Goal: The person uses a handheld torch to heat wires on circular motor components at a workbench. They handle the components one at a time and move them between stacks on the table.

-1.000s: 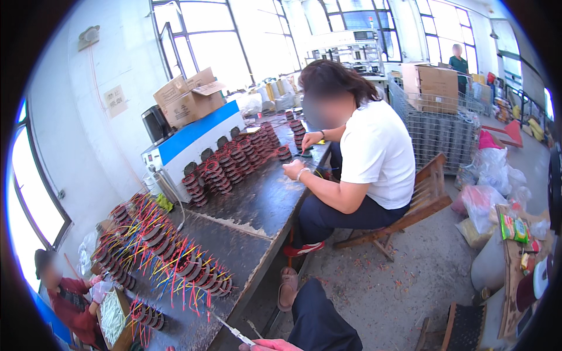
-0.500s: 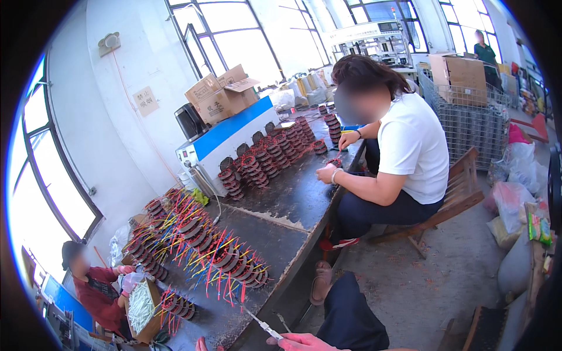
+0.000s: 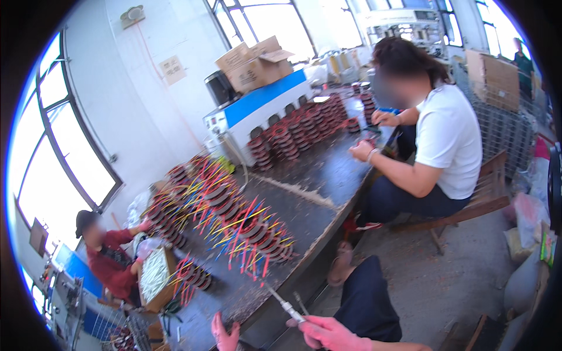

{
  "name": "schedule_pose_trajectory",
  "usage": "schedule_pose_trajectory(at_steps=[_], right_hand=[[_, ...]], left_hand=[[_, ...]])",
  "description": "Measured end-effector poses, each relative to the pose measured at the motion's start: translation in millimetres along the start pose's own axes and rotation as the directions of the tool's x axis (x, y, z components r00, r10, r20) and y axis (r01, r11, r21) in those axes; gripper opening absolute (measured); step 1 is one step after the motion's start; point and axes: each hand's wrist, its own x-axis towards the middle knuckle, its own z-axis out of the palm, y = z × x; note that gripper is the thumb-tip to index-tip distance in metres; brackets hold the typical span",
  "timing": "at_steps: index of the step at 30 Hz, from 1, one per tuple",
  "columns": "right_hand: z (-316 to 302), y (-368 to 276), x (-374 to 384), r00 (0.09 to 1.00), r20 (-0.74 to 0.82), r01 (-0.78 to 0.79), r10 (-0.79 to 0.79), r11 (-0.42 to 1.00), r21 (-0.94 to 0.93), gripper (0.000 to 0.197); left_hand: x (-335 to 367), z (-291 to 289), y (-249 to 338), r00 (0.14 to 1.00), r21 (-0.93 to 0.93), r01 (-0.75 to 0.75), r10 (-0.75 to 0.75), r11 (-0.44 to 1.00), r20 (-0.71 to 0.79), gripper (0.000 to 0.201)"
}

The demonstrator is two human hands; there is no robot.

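Down at the bottom, the right hand [image 3: 331,332], in a pink glove, is closed around a thin metal tool [image 3: 285,303]. The tool sits just over the near edge of the dark workbench [image 3: 328,175]. Its long side slants, and its tip points up and to the left, toward the coils. The left hand [image 3: 224,334], also in pink, rests on the bench edge with fingers loosely spread, and I see nothing in it.

Just past the tool stand rows of round coils with bright wires [image 3: 234,219] sticking up, red, yellow and blue. Many look already wired, I think. Farther along are stacks of plain red coils [image 3: 298,126], so plenty seems left. A person in a white shirt [image 3: 448,137] works beside them.
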Motion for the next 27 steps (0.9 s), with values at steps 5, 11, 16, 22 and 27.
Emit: schedule_pose_trajectory(at_steps=[5,11,16,22,27], right_hand=[[-7.6,14.0,5.6,0.987,0.085,-0.141,0.138,0.989,0.037,0.040],[1.9,8.0,5.5,0.998,0.033,-0.058,0.057,0.998,0.027,0.033],[-8.3,11.0,3.6,0.988,0.087,-0.131,0.125,0.989,0.068,0.040],[-7.5,14.3,6.5,0.983,0.077,-0.168,0.167,0.986,0.008,0.041],[6.4,-0.5,2.4,0.998,0.003,-0.058,0.058,0.998,-0.038,0.030]], left_hand=[[-6.9,-2.1,0.0,1.000,-0.009,0.013,-0.013,1.000,0.001,0.075],[-5.6,-6.7,4.3,0.997,-0.040,0.070,-0.070,0.997,0.012,0.074],[-2.7,-1.8,20.8,0.996,-0.070,0.087,-0.085,0.994,0.039,0.072],[-9.0,-0.7,11.5,0.998,-0.054,0.064,-0.063,0.996,0.013,0.074],[-9.6,1.4,4.7,0.999,-0.068,0.047,-0.046,0.997,0.006,0.075]])
